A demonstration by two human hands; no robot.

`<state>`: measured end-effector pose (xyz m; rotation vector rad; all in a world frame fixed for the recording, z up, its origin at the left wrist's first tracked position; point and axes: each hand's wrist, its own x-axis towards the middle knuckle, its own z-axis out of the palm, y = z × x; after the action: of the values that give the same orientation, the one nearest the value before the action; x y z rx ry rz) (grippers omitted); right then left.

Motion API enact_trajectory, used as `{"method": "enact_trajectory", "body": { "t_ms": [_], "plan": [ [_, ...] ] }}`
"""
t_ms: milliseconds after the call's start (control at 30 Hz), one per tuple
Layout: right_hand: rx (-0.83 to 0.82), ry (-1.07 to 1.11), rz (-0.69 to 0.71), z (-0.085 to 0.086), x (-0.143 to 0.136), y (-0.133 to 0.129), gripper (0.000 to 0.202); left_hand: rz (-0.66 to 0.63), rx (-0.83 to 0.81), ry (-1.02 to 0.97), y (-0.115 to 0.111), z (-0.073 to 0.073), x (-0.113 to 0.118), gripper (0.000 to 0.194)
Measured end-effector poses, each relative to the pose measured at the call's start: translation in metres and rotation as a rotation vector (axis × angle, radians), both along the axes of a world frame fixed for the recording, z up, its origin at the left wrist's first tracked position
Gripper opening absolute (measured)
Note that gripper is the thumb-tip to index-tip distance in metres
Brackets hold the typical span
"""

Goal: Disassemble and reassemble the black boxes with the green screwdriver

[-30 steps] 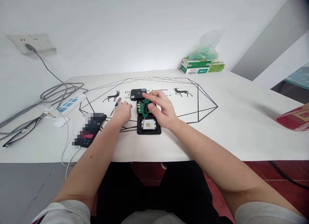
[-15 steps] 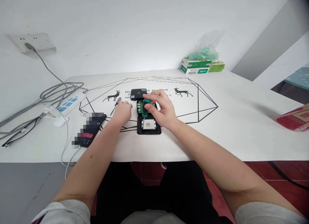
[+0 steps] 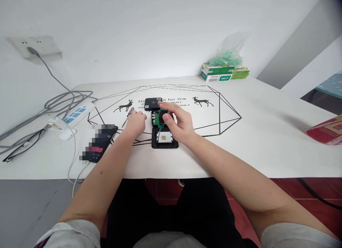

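Observation:
My right hand [image 3: 181, 123] has its fingers and thumb around the handle of a green-and-black screwdriver [image 3: 161, 118]. The slim shaft points down to the left inner edge of an opened black casing [image 3: 165, 146], where a white part with a gold square shows. Just behind the casing is a green circuit board [image 3: 155, 118], partly covered by my right hand. A black flat cover [image 3: 153, 104] lies farther back. My left hand [image 3: 135, 125] rests on the table with curled fingers, their undersides hidden. Beside it lies a second screwdriver [image 3: 128, 117] with a reddish-and-blue handle.
A phone [image 3: 103, 144] with a cable lies left of my left forearm. Farther left are a power strip [image 3: 77, 114], coiled grey cables and eyeglasses [image 3: 22, 146]. Green-and-white boxes [image 3: 217, 72] with a plastic bag stand at the back right; a red package [image 3: 326, 131] is at the far right.
My right hand has shifted slightly, its fingers opening a little around the screwdriver handle. The shaft stays at the same spot on the casing. My left hand looks unchanged.

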<state>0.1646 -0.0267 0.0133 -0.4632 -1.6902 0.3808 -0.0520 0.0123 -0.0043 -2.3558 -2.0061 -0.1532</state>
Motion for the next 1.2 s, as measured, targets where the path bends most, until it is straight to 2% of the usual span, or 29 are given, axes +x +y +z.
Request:
{"method": "enact_trajectory", "body": {
  "t_ms": [133,333,567,867,967,1100,1200],
  "plan": [
    [0.052,-0.109,0.015,0.003,0.007,0.002,0.034,-0.009,0.009,-0.017,0.001,0.000,0.000,0.044],
    [0.075,-0.137,0.053,0.002,0.010,0.008,0.044,-0.029,-0.004,-0.013,-0.002,0.003,0.003,0.046],
    [0.054,-0.148,-0.017,0.001,0.005,0.008,0.036,-0.031,-0.019,0.006,-0.003,0.004,0.004,0.045],
    [0.003,-0.071,0.070,0.006,0.011,0.012,0.026,0.024,-0.054,-0.020,0.003,0.002,0.003,0.036],
    [-0.066,0.015,0.117,0.003,0.007,0.012,0.024,0.033,-0.047,-0.024,0.002,0.003,0.003,0.034],
    [-0.253,0.095,0.229,-0.001,0.002,0.011,0.039,0.029,-0.044,-0.030,0.000,0.005,0.003,0.032],
    [-0.321,0.119,0.218,-0.003,0.000,0.010,0.049,0.032,-0.049,-0.024,-0.001,0.007,0.003,0.031]
  ]
}}
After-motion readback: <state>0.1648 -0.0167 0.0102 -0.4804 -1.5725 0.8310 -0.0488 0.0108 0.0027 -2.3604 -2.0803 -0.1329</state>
